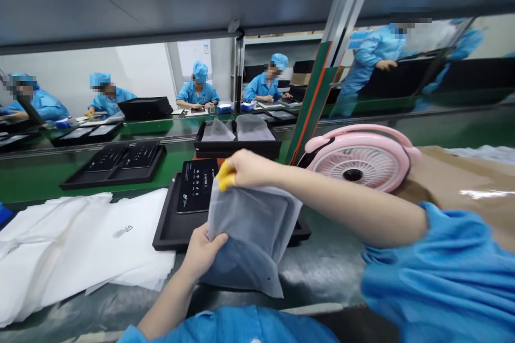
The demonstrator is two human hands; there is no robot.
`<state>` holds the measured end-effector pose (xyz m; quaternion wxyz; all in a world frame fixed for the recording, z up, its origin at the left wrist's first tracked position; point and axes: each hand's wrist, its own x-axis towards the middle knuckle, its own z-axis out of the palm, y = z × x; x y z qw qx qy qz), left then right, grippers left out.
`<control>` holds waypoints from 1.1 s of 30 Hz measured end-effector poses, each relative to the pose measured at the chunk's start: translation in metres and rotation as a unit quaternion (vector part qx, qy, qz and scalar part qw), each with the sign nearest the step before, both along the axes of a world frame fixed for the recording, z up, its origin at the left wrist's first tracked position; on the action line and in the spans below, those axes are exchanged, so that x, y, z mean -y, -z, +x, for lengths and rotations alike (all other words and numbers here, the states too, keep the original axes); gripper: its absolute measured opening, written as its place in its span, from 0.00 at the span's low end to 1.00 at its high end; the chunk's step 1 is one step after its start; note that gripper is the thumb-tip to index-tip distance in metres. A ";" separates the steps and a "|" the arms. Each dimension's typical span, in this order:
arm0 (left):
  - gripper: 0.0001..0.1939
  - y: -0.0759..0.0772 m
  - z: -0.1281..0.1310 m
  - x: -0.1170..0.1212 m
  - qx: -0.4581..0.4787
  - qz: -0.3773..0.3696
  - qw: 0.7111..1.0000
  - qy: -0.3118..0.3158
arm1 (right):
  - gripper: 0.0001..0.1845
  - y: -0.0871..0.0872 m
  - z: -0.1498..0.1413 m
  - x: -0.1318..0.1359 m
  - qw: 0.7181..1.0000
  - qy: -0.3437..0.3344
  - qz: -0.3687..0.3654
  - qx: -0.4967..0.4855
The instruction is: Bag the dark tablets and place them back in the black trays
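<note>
A translucent plastic bag [251, 230] with a dark, flat, round-cornered thing inside is held up in front of me, tilted. My left hand [204, 249] grips its left edge, thumb in front and fingers partly hidden behind. At the bag's upper left corner, my right hand [243, 169], wearing yellow finger covers, pinches the edge. Behind the bag lies a black tray [166, 229], partly covered by it. In that tray rests a black tablet-like panel [195, 187] with white print and icons, its right side hidden by the bag and hand.
White bags [96, 246] lie stacked at left. Beyond are a tray of two black panels [115, 177] and a tray of bagged items [237, 147]. A pink fan [358, 161] and brown cardboard [454, 182] stand right, near a metal post [341, 16]. Several co-workers sit or stand opposite.
</note>
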<state>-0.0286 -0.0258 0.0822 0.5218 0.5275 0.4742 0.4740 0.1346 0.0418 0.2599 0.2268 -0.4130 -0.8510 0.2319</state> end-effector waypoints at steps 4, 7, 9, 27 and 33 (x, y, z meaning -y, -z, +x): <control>0.25 0.007 0.005 -0.006 0.051 -0.047 0.998 0.006 | 0.09 -0.044 0.025 -0.020 0.917 0.085 0.145 -0.360; 0.22 0.000 0.014 -0.027 0.085 -0.072 0.994 -0.008 | 0.14 -0.046 0.041 0.000 0.918 0.063 0.163 -0.356; 0.19 -0.010 0.023 -0.051 0.107 -0.084 0.990 -0.025 | 0.15 -0.026 0.045 0.022 0.946 0.045 0.170 -0.273; 0.10 0.026 0.095 -0.134 0.117 -0.236 0.963 -0.057 | 0.12 0.196 0.126 -0.050 0.896 0.442 -0.036 -0.031; 0.25 -0.010 0.028 -0.107 -0.169 0.115 0.978 -0.038 | 0.23 0.187 0.141 -0.028 0.883 0.457 0.107 -0.001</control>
